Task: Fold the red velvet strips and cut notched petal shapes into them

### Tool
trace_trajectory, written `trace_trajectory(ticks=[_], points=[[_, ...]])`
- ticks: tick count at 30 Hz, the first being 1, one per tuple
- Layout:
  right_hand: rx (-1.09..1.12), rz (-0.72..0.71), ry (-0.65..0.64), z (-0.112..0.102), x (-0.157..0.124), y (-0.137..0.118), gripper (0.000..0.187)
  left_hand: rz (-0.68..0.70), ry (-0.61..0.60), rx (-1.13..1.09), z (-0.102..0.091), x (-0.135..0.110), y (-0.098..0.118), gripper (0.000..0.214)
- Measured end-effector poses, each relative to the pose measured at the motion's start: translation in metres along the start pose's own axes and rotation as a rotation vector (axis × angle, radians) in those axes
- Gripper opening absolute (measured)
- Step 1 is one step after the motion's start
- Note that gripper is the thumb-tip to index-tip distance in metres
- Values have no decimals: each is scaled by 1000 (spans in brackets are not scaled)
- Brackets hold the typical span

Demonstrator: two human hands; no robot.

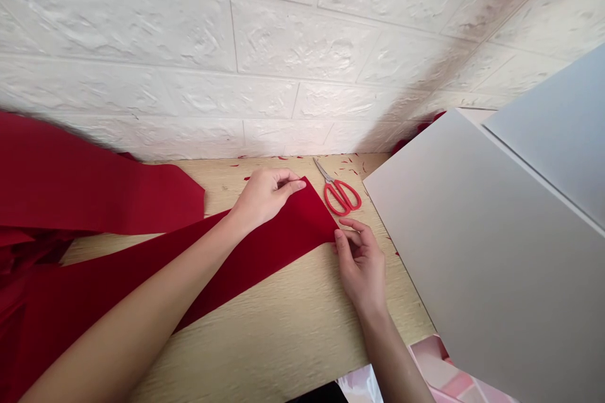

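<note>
A long strip of red cloth stretches across the table, running from the lower left up to its squared end between the person's two hands. The left hand comes over the strip from the near side, its forearm crossing above the cloth. Its thumb and forefinger are drawn together on the far corner of the end. The right hand is at the near corner, thumb and fingers closed on the cloth's edge, with the forefinger loosely curved beyond it and the palm off the cloth. The short end edge runs between these two grips, and the rest of the strip trails away under the left forearm.

Just beyond that edge lies a pair of scissors with red handles, tips toward the wall, the handles near the right hand's fingers. Small red scraps are scattered around the scissors. More red fabric is at the left, and a large white panel stands to the right of the right hand.
</note>
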State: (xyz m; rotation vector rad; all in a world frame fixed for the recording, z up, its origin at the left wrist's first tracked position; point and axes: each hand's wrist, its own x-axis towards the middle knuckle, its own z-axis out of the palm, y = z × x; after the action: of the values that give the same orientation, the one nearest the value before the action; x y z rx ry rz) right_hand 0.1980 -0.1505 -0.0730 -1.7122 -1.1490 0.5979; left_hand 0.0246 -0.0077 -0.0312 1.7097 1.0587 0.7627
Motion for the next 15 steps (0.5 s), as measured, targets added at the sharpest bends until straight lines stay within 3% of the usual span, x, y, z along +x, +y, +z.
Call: trace_trajectory(ticks=[15], points=[[66,-38,-8,2,-5,-4,26,26,80,-54,-2,3,-5,25]])
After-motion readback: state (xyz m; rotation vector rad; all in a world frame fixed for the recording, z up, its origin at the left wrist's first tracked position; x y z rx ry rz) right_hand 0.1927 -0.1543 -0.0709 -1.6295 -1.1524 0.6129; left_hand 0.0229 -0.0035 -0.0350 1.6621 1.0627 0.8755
